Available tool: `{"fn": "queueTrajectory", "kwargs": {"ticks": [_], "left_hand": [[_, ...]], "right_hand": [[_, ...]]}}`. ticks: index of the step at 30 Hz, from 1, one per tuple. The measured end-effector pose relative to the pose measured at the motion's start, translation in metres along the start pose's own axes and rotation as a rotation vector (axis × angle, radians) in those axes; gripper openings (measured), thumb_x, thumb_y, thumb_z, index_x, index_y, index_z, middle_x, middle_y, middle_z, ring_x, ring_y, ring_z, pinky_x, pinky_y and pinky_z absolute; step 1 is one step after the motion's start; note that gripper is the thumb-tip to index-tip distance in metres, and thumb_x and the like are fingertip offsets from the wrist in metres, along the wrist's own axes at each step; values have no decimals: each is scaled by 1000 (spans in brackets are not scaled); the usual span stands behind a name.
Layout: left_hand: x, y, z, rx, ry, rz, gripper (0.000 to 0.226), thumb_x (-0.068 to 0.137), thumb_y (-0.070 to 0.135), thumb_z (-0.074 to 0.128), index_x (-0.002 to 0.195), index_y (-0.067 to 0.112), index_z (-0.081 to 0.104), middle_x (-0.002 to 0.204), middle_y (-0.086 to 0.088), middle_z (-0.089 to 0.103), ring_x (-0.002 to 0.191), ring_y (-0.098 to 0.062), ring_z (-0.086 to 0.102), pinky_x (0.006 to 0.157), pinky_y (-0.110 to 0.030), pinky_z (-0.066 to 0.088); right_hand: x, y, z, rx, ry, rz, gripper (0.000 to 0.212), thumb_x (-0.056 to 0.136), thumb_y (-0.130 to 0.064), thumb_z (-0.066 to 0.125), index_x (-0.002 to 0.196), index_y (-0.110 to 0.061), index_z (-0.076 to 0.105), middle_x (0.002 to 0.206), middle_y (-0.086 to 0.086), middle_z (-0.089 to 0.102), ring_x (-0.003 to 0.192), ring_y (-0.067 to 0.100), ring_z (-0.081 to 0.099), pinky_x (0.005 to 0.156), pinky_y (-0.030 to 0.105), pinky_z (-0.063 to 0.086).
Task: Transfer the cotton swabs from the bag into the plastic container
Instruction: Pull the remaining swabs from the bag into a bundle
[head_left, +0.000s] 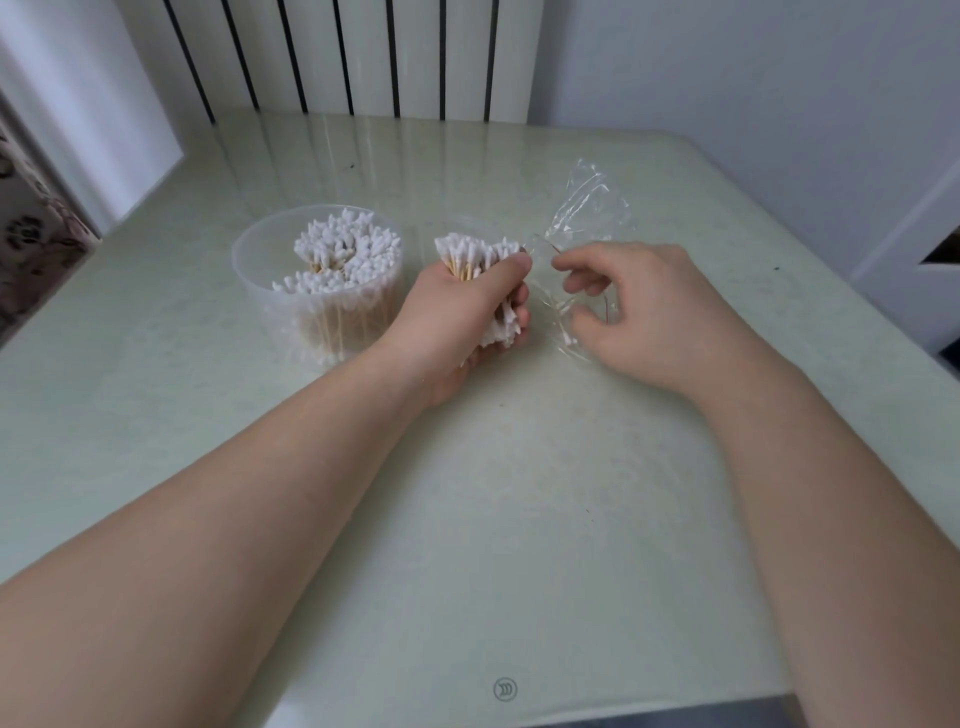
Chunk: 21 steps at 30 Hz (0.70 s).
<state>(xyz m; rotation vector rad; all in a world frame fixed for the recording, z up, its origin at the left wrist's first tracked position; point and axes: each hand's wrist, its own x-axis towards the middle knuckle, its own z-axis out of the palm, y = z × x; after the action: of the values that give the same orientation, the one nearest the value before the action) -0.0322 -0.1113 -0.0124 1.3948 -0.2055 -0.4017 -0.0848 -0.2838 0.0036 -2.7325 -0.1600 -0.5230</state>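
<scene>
Your left hand (465, 312) squeezes a bunch of cotton swabs (470, 253), just beside the plastic container (248, 270). Your right hand (641, 306) pinches the bag (592, 208).

White-tipped cotton swabs (475, 254), clear bag (587, 208), pale green table (519, 493), floral curtain (31, 234).

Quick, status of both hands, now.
Left hand: grips a bundle of cotton swabs.
Right hand: pinches the plastic bag.

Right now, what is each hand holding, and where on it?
Left hand grips a swab bundle round its middle. Right hand pinches the bag at its crumpled middle.
</scene>
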Motion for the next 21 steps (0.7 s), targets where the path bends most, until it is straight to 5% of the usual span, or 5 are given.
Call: {"fn": "queueTrajectory", "kwargs": {"ticks": [7, 11, 15, 21], "left_hand": [[-1, -2, 1, 46, -7, -7, 25, 98, 21, 65, 74, 16, 61, 60, -2, 59, 55, -19, 55, 75, -44, 39], [-2, -2, 0, 65, -41, -4, 20, 98, 19, 65, 79, 14, 62, 62, -3, 59, 56, -20, 55, 76, -44, 38], [-3, -3, 1, 99, -58, 22, 18, 97, 16, 65, 80, 13, 63, 64, -4, 61, 60, -22, 56, 75, -44, 40], [-6, -4, 3, 129, -63, 54, 18, 98, 6, 62, 82, 12, 65, 86, -21, 69, 64, -24, 59, 72, -41, 46]], "right_hand": [[3, 5, 13, -223, -149, 179, 41, 82, -16, 56, 123, -10, 61, 106, 18, 68, 106, 39, 59, 86, 44, 53], [5, 5, 16, -218, -267, 167, 32, 79, -7, 49, 107, -18, 62, 96, 13, 64, 102, 37, 55, 70, 32, 46], [10, 11, 14, -223, -234, 75, 45, 85, -4, 52, 121, -25, 70, 108, 10, 64, 108, 33, 59, 89, 36, 49], [9, 16, 11, -184, -282, -12, 32, 93, -12, 56, 116, -26, 73, 101, 6, 59, 100, 28, 58, 81, 34, 44]]}}
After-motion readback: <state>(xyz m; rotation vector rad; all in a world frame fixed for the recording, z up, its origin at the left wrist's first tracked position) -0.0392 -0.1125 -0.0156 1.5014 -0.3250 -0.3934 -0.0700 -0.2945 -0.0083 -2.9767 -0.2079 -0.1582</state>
